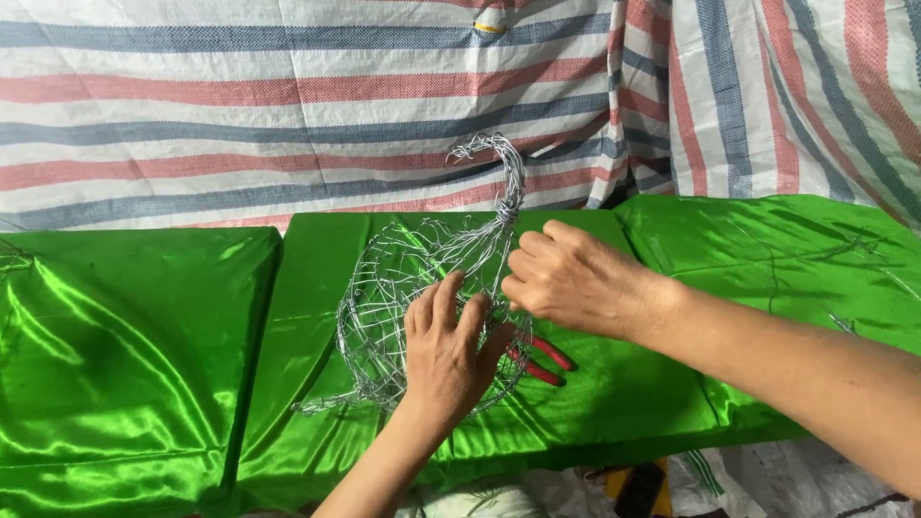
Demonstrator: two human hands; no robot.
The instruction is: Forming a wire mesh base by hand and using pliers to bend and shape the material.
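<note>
Black-and-yellow, a small object sits nearest, at the desk's near edge, too cut off to identify. Green satin cloth covers the desk in shiny folds. On it lies a silver wire swan frame, its curved neck rising towards the back. The left hand presses flat and open on the frame's body, fingers spread. The right hand is curled, fingertips pinching wire at the base of the neck. Red-handled pliers lie touching the frame, partly under it. The frame looks light, springy and easily bent, best held by its thicker outline wires. Behind hangs a striped tarpaulin.
</note>
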